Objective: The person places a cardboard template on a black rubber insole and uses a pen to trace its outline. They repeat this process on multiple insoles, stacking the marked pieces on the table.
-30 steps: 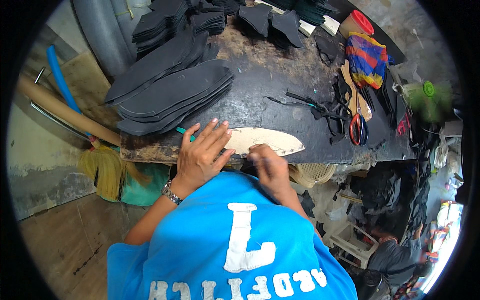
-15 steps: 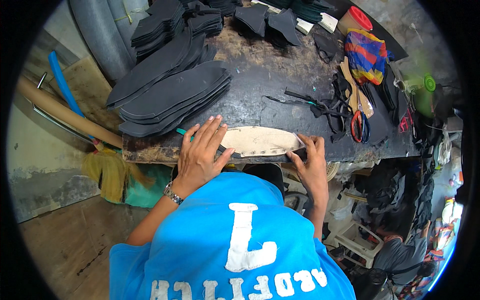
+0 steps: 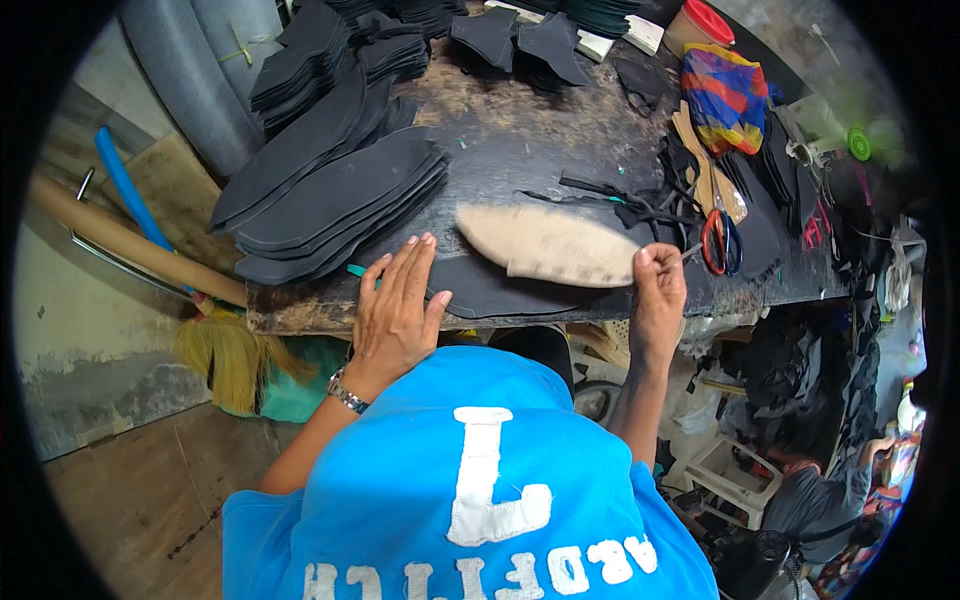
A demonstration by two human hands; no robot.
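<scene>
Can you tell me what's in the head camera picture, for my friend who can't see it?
A person in a blue shirt presses the left hand flat on a black sole-shaped sheet at the near edge of a dark workbench, while the right hand lifts a blurred tan sole-shaped piece. Stacks of black sole cutouts and red-handled scissors lie nearby.

Tan template (image 3: 548, 245) shifted right off black sheet (image 3: 500, 290); right hand (image 3: 657, 300) now beside its right end.

matt black sheets (image 3: 340, 195), rough tan template (image 3: 548, 245)
</scene>
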